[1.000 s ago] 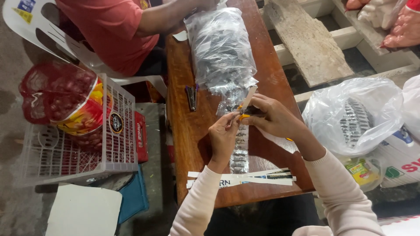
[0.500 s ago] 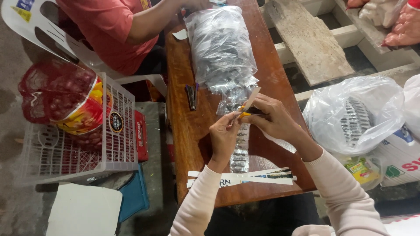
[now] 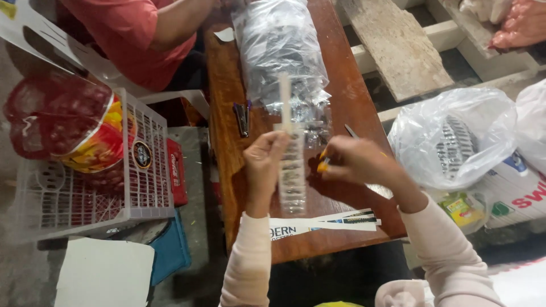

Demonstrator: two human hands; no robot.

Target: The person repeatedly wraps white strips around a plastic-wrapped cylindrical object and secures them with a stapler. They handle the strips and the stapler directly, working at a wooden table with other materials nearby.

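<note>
presently: wooden table [image 3: 347, 85], brown, long. left hand [image 3: 263, 162], fingers curled, pinching the upper edge of a clear narrow packet strip [image 3: 292, 176] that hangs upright above the tabletop, a pale stick [image 3: 284, 102] rising from its top. right hand [image 3: 355, 162], fingers bunched around a small orange-tipped tool [image 3: 322, 166], just beside the strip. large clear bag [image 3: 281, 54] of small packets behind. paper strips [image 3: 324, 223] at near edge. white wire basket [image 3: 85, 193] at left; white plastic bag [image 3: 455, 139] at right. another person's arm [image 3: 176, 25] beyond.

Glossy clear plastic strip [image 3: 292, 170], seemingly crinkled; smooth varnished wooden table [image 3: 347, 91].
</note>
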